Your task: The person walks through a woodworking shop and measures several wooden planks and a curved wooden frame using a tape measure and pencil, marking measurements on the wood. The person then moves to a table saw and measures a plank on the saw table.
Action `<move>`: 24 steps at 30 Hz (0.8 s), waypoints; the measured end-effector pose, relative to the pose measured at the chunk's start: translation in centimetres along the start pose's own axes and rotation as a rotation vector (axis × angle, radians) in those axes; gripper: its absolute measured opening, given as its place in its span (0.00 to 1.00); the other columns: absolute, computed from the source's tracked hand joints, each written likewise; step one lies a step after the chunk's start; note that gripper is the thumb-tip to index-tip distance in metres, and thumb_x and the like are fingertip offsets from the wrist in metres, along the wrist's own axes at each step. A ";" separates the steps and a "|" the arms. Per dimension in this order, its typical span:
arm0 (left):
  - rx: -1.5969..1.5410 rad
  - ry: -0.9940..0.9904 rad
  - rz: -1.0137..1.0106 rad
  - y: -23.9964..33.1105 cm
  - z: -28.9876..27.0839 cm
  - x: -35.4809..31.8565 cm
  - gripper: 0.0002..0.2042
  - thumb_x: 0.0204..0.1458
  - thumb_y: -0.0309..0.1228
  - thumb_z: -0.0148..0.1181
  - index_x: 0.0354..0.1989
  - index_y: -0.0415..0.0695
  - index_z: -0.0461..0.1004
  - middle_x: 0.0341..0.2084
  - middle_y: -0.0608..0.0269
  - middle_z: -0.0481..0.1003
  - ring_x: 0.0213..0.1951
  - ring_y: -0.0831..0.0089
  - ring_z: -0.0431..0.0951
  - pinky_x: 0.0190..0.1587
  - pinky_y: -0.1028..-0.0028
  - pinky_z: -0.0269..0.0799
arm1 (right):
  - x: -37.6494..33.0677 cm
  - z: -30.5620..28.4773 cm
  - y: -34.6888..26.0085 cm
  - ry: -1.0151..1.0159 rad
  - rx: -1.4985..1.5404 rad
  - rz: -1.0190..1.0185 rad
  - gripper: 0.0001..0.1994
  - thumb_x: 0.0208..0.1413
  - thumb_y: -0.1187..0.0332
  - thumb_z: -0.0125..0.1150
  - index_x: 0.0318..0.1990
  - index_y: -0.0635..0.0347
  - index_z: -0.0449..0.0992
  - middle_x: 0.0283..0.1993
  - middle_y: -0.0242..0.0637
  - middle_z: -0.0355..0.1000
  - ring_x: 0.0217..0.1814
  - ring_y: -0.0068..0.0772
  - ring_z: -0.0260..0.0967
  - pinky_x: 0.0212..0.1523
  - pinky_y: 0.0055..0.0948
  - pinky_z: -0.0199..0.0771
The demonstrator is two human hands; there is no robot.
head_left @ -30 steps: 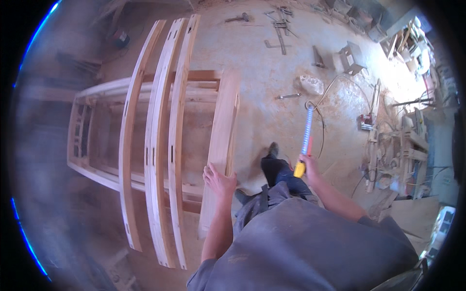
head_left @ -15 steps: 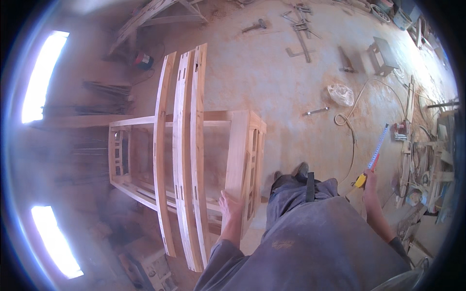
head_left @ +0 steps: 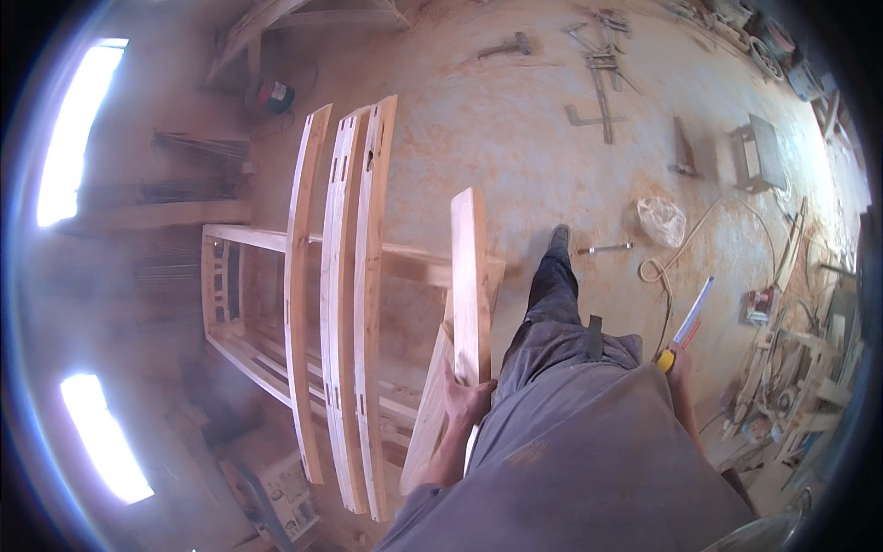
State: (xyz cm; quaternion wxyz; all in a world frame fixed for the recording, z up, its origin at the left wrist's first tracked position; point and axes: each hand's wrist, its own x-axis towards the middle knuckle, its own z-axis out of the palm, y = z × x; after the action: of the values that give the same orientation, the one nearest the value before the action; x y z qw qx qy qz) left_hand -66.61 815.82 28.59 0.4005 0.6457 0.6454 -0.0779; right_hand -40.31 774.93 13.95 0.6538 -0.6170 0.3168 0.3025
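Head: board (head_left: 470, 285) (in left hand (head_left: 467, 399)).

A grey top (head_left: 589, 442) — smudged tan in front — is worn with dark trousers (head_left: 553, 287) and a black strap (head_left: 595, 339).

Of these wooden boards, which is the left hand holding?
The board beside the dark trouser leg, gripped near its lower end by the left hand; the long beams lie untouched across the wooden frame.
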 end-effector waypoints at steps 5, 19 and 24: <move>-0.156 -0.195 0.084 13.0 1.4 9.3 0.60 0.39 0.24 0.79 0.79 0.34 0.40 0.62 0.35 0.71 0.59 0.54 0.79 0.56 0.64 0.79 | 3.8 1.7 -6.8 0.107 0.159 0.108 0.09 0.63 0.62 0.57 0.39 0.59 0.75 0.27 0.38 0.72 0.28 0.38 0.75 0.30 0.41 0.82; 0.087 -0.200 0.658 50.6 12.2 27.1 0.62 0.28 0.35 0.81 0.77 0.32 0.53 0.63 0.35 0.72 0.61 0.46 0.77 0.62 0.59 0.74 | 14.5 7.1 -15.5 0.411 0.264 0.323 0.10 0.61 0.64 0.56 0.29 0.56 0.77 0.21 0.37 0.73 0.18 0.37 0.73 0.17 0.37 0.69; 0.367 0.047 0.982 63.9 15.9 26.2 0.58 0.30 0.38 0.79 0.75 0.34 0.57 0.62 0.33 0.71 0.62 0.38 0.73 0.64 0.49 0.71 | 24.9 6.9 -17.5 0.346 0.232 0.307 0.13 0.65 0.59 0.52 0.36 0.57 0.78 0.24 0.38 0.76 0.18 0.38 0.72 0.16 0.39 0.67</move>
State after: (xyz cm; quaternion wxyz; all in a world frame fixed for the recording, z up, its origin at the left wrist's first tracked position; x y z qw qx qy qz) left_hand 1.33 836.06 28.45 0.2553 0.9334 0.2513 0.0217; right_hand -10.89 781.00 5.34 0.6025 -0.5253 0.5465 0.2497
